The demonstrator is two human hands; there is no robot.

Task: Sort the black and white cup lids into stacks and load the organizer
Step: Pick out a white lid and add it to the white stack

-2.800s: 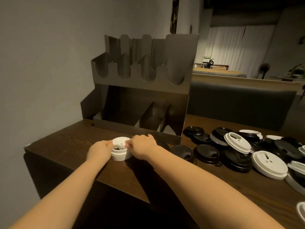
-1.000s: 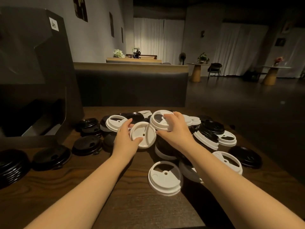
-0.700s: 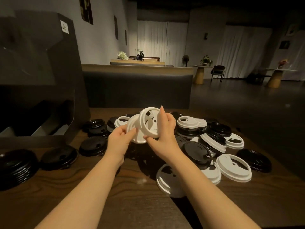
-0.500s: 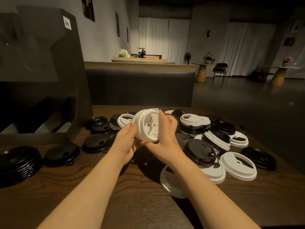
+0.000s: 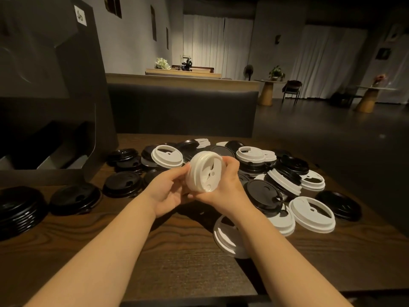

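Dark wood-grain table (image 5: 177, 269), dim café room behind it. Entries run from near edge to far.

1. Left hand (image 5: 166, 191): palm up, fingers curled against the left rim of the nested white lids (image 5: 204, 173), which sit tilted on edge above the tabletop.
2. Right hand (image 5: 225, 187): fingers and thumb wrapped round the right rim of the same lids; both hands grasp them together.
3. Single white lid (image 5: 228, 238): on the table under the right forearm, partly hidden.
4. White lid at right (image 5: 312, 213): lying flat on the table, with a black lid (image 5: 338, 204) just beside it.
5. Stack of black lids (image 5: 17, 209): at the far left edge, with single black lids (image 5: 75, 198) just to its right.
6. Mixed pile of black and white lids (image 5: 254, 160): unsorted, beyond the hands.
7. Organizer (image 5: 55, 89): dark metal, at rear left of the table; its lower compartments are in shadow, contents cannot be told.
8. Upholstered bench back (image 5: 181, 111): behind the table.
9. White curtains (image 5: 217, 45): far wall.
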